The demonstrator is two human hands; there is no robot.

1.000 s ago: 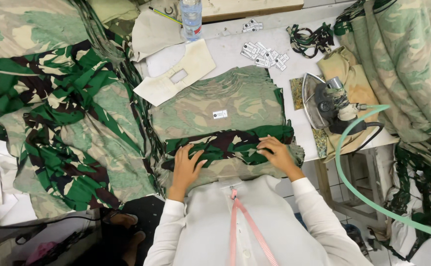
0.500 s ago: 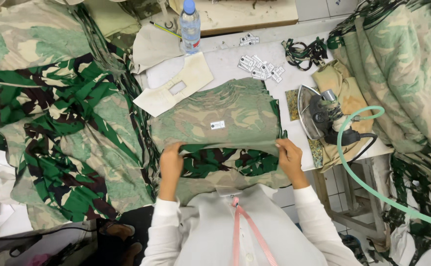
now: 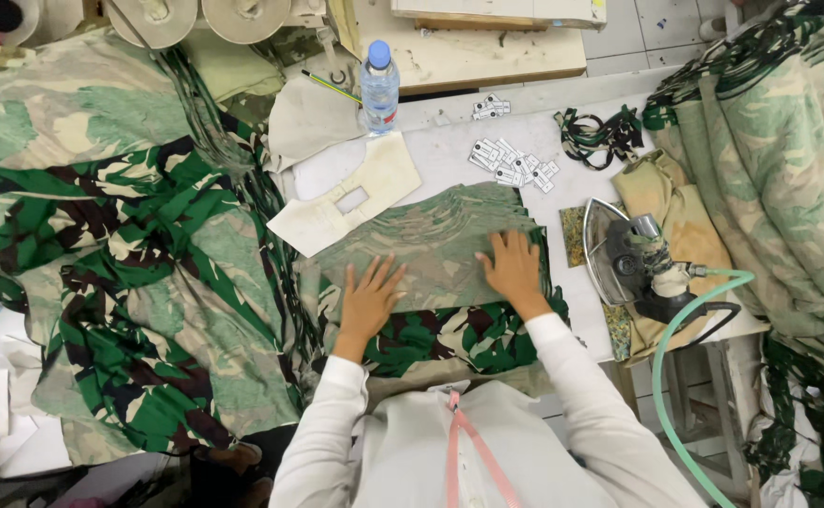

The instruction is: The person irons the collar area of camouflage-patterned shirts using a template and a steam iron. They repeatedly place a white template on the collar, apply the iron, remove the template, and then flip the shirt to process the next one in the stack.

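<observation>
A folded camouflage garment lies on the white table in front of me, its pale inner side up and a darker green patterned band along its near edge. My left hand rests flat on the left part of it, fingers spread. My right hand presses flat on the right part, near the fold's edge. Neither hand holds anything.
A steam iron with a green hose sits on a tan cloth at the right. A water bottle, a cream cardboard template and several small tags lie behind. Camouflage fabric piles flank both sides.
The near part of the garment has been folded over, hiding the small white label. Both hands moved away from me, from gripping the near edge to lying flat on the fold.
</observation>
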